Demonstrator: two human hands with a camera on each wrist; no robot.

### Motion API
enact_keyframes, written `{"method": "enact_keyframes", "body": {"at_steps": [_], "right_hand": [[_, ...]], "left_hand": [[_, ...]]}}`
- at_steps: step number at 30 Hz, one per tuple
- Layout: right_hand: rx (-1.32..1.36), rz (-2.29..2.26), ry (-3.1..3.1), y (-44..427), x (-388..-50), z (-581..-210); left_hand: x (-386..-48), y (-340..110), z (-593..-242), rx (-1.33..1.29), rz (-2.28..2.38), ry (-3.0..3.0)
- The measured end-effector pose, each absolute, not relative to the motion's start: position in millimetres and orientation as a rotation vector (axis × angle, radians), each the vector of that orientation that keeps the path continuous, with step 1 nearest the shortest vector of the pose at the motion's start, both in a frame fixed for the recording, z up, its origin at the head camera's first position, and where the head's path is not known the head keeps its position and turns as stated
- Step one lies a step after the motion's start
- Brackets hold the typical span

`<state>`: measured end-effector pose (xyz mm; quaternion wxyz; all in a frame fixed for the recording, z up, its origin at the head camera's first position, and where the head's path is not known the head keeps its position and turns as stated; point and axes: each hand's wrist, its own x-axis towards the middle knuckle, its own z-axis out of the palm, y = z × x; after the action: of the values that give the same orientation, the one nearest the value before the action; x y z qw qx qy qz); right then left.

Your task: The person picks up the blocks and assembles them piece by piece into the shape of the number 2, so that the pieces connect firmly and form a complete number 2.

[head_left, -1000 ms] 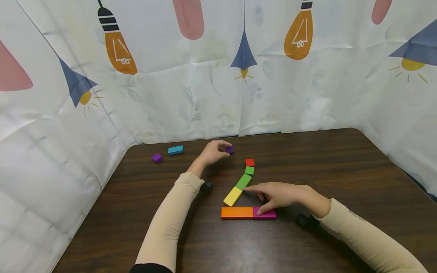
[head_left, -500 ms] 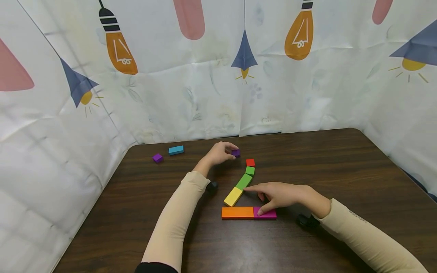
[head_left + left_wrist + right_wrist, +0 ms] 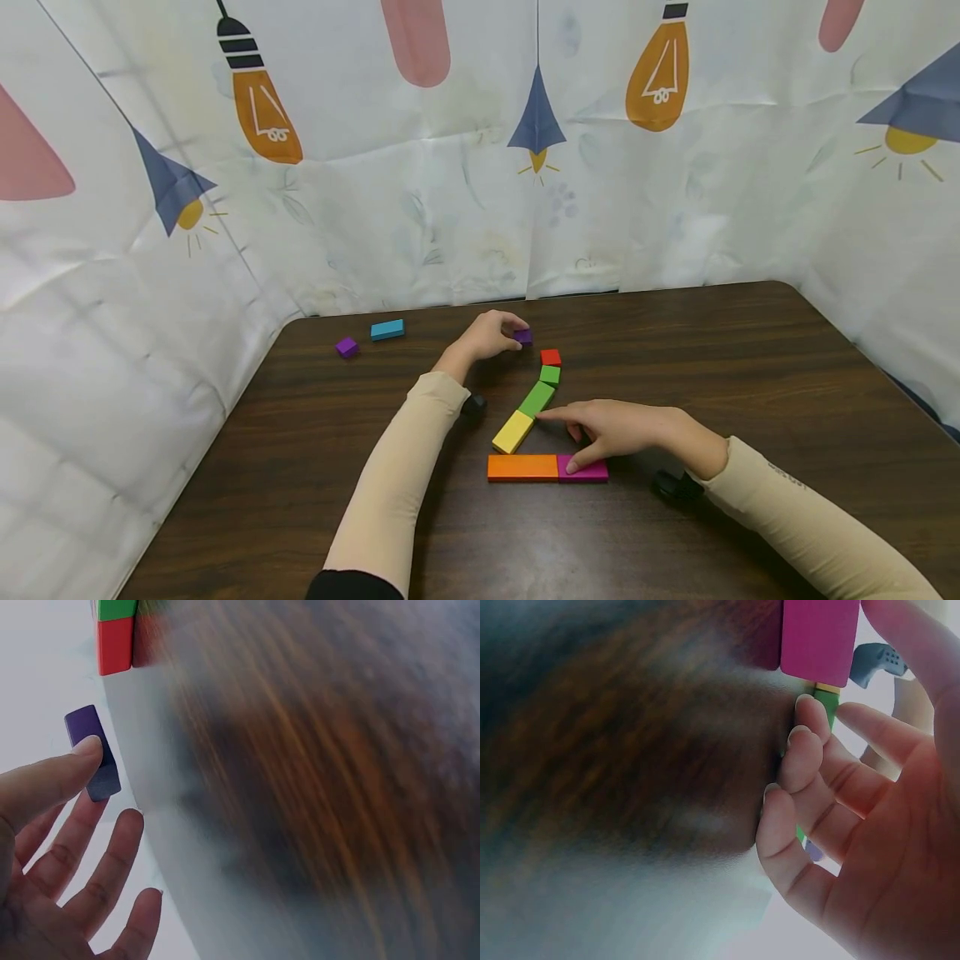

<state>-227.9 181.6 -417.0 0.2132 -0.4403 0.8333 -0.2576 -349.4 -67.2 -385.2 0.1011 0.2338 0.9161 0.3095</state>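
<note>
My left hand (image 3: pixel 486 335) pinches a purple block (image 3: pixel 82 723) between thumb and finger, just left of a red block (image 3: pixel 551 357). A small green block (image 3: pixel 550 375), a longer green block (image 3: pixel 537 399) and a yellow block (image 3: pixel 513 432) run down from the red one in a bent line. Below the yellow block, an orange block (image 3: pixel 522 468) lies end to end with a magenta block (image 3: pixel 592 472). The thumb of my right hand (image 3: pixel 622 427) rests on the magenta block. Its outstretched index finger reaches the joint of yellow and green; the other fingers bend loosely around nothing.
Towards the table's far left corner lie another purple block (image 3: pixel 347 347) and a blue block (image 3: pixel 387 330). The dark wooden table (image 3: pixel 750 375) ends at a white printed curtain (image 3: pixel 465 208) behind and at the sides.
My left hand has moved to the right with the purple block, closer to the red one, slowing at the end. The right hand and the laid blocks stay where they were.
</note>
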Motion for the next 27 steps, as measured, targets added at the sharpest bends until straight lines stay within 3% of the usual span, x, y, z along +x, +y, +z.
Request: {"method": "enact_keyframes", "body": {"at_steps": [9, 27], "right_hand": [[-1.178, -0.704, 2.315, 194.0, -260.0, -472.1], [-1.222, -0.688, 2.339, 192.1, -251.4, -462.0]], "left_hand": [[-351.9, -60.2, -385.0, 0.667, 0.850, 2.701], [-353.3, -48.9, -385.3, 0.647, 0.759, 2.703]]}}
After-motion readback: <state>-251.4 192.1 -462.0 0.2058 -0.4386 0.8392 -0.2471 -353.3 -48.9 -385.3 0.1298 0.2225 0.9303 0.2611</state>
